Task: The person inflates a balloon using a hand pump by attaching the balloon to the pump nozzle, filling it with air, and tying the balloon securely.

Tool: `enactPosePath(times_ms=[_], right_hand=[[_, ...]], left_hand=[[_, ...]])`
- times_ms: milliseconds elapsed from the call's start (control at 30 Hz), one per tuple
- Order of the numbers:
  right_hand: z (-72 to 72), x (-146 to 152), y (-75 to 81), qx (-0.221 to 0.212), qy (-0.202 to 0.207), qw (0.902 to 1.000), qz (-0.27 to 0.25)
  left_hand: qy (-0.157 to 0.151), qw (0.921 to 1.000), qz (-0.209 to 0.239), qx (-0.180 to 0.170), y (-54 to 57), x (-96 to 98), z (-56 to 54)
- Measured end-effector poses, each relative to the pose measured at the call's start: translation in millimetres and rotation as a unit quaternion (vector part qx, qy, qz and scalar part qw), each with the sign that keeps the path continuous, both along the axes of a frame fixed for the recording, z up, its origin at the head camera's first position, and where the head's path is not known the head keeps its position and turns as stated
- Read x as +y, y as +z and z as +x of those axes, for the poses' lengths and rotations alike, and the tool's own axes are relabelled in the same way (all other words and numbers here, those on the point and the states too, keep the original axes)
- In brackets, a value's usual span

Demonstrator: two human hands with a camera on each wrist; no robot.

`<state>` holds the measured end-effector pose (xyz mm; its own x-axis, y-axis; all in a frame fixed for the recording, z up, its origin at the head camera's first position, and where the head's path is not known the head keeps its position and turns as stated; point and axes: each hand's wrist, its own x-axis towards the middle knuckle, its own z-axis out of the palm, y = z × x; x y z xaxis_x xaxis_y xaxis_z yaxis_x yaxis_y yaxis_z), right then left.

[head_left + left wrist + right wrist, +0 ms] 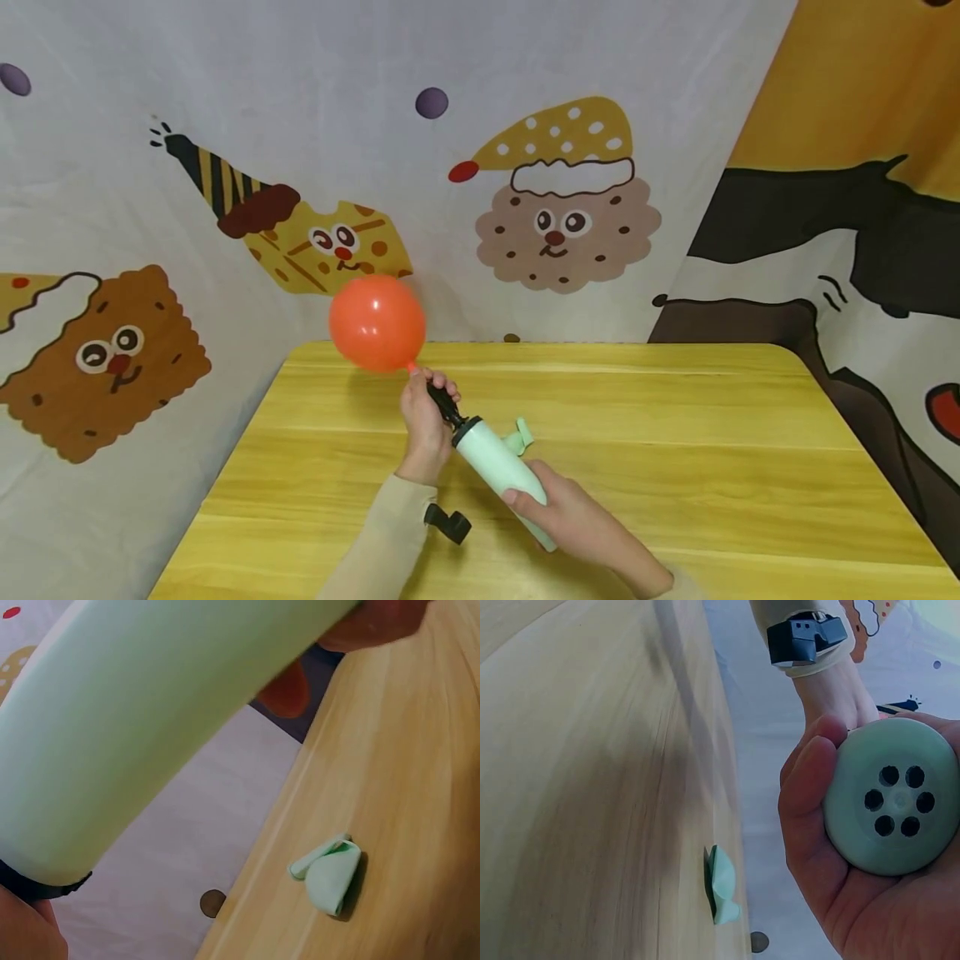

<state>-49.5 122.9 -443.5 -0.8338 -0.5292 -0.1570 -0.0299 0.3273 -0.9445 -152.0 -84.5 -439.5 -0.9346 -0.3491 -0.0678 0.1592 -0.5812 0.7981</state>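
An inflated orange balloon (pixel 377 322) sits at the tip of a hand-held balloon pump, whose pale green barrel (pixel 498 467) slants down to the right in the head view. My left hand (pixel 424 421) grips the pump's black nozzle end (pixel 444 402), with the balloon's neck (pixel 412 367) at its fingertips. Around the lower barrel, my right hand (pixel 570 512) is wrapped. In the right wrist view the pump's round end cap (pixel 900 796) shows several dark holes and rests within that hand's curled fingers. A limp mint-green balloon (pixel 331 877) lies on the table beyond the barrel.
The wooden table (pixel 675 467) spreads under both hands. Behind it hangs a pale cloth (pixel 337 108) printed with cartoon biscuits and cheese. A black wrist mount (pixel 447 523) juts from the left sleeve, above the tabletop.
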Motion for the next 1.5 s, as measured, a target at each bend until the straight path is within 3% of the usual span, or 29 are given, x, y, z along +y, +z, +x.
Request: enactPosePath(times_ms=[167, 333, 467, 733, 933, 1200, 1500], right_hand=[[2.1, 2, 0.7, -0.001, -0.005, 1.0000, 0.003], [9.1, 11, 0.1, 0.001, 0.003, 0.9998, 0.019], [15.1, 22, -0.1, 0.012, 0.014, 0.9994, 0.028], [17.6, 44, 4.8, 0.017, -0.002, 0.9985, 0.051], [16.0, 65, 8.0, 0.017, -0.042, 0.9970, 0.063], [10.8, 96, 5.4, 0.004, -0.109, 0.9916, 0.069], [3.9, 132, 0.1, -0.032, -0.199, 0.9696, 0.139]], left_hand=[[0.013, 0.9997, 0.021, -0.009, 3.1, -1.7, -3.7], [0.058, 0.9972, 0.045, -0.010, 5.6, -23.0, -13.4], [0.068, 0.9973, 0.022, -0.018, 2.1, -38.7, -16.6], [0.065, 0.9962, -0.047, -0.035, -5.0, -48.9, -14.6], [0.069, 0.9902, -0.118, -0.027, -9.3, -53.6, -11.5], [0.070, 0.9825, -0.172, -0.017, -14.8, -63.3, -10.6], [0.042, 0.9767, -0.207, -0.038, -16.9, -82.3, -5.7]])
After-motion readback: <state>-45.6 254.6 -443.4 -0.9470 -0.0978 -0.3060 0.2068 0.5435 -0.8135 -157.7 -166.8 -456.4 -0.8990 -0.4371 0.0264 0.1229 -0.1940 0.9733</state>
